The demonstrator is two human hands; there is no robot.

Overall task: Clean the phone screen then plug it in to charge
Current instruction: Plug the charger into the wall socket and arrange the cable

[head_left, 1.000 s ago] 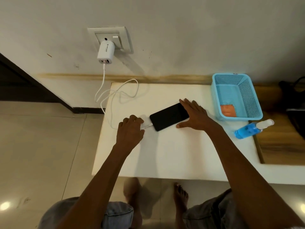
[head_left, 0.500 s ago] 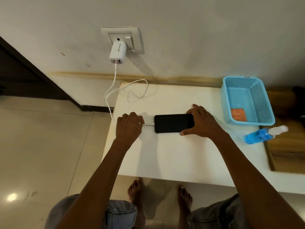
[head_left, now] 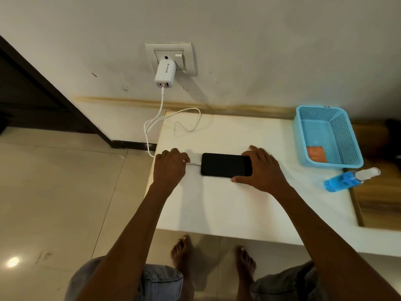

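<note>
A black phone (head_left: 223,164) lies flat, screen up and dark, on the white table (head_left: 217,205). My right hand (head_left: 262,168) holds its right end, fingers over the top edge and thumb along the near edge. My left hand (head_left: 170,167) pinches the plug end of the white charging cable (head_left: 194,164), whose tip meets the phone's left end. The cable loops over the table's back left corner and runs up to a white charger (head_left: 165,73) plugged into the wall socket (head_left: 170,57).
A blue mesh basket (head_left: 347,135) with an orange cloth (head_left: 315,154) inside stands at the table's back right. A blue spray bottle (head_left: 347,180) lies on its side in front of it. A wooden surface (head_left: 379,205) adjoins the table on the right. My bare feet are below the table's front edge.
The phone has turned from slanted to square with the table edge. The cable plug in my left hand has come up against its left end. The camera view has shifted.
</note>
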